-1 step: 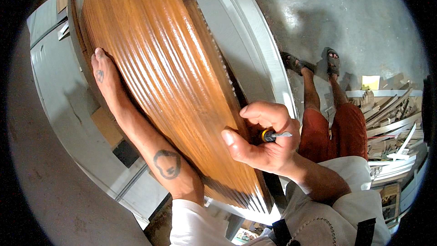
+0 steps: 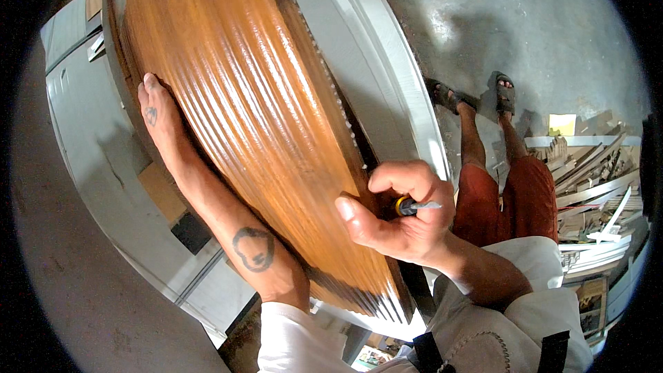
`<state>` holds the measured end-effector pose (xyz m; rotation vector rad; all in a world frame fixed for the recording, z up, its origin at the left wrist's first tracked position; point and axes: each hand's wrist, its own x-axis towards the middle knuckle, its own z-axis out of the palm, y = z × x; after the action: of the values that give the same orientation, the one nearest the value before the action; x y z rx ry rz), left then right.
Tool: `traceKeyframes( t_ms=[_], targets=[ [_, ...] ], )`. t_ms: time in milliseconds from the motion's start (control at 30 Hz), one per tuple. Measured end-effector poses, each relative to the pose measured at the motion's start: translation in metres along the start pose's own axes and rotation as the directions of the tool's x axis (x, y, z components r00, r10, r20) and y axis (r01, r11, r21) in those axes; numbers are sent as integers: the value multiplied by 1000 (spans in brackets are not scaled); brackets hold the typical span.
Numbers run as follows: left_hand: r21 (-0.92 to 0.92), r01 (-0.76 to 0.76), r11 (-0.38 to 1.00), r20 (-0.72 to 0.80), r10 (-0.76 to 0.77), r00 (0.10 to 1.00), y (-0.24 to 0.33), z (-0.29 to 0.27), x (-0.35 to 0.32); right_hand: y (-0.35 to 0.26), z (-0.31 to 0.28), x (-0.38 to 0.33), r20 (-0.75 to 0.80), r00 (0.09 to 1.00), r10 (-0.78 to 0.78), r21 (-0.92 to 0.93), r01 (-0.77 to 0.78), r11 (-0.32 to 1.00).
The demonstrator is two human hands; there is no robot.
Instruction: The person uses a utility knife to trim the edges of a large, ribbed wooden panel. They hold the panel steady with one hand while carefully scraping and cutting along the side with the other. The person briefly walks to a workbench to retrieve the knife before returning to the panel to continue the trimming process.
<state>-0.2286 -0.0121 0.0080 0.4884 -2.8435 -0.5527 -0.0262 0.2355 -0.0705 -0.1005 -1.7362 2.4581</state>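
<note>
a glossy ribbed wooden panel (image 2: 255,131) fills the middle, white frame (image 2: 359,41) behind it, scrap wood pile (image 2: 594,179) far right. the left hand (image 2: 157,114) lies flat, fingers straight, on the panel's left edge. the right hand (image 2: 397,211) is curled tight around a yellow-collared tool (image 2: 414,205).

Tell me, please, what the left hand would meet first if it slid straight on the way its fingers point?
Probably nothing soon: the left hand lies flat along the ribbed wooden panel, fingers pointing up its edge, which runs on out of view.

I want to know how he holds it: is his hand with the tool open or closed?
Closed: the right hand is fisted around the screwdriver.
</note>
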Motion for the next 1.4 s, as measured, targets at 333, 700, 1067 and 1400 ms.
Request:
traceKeyframes(
  t_ms=[333,700,1067,1400],
  targets=[
    [-204,-15,979,38,23,999,5,5,-13,2,0,4,-101,995,-25,11,26,1000],
    [-186,-77,980,75,93,993,37,1,-68,2,0,22,-161,987,18,124,2,992],
    [-192,-68,979,271,120,955,53,-17,-170,3,-4,49,-15,989,146,249,-138,959],
    [-195,-58,979,318,120,940,51,-20,-190,15,-14,70,296,871,392,554,-491,673]
  ],
)
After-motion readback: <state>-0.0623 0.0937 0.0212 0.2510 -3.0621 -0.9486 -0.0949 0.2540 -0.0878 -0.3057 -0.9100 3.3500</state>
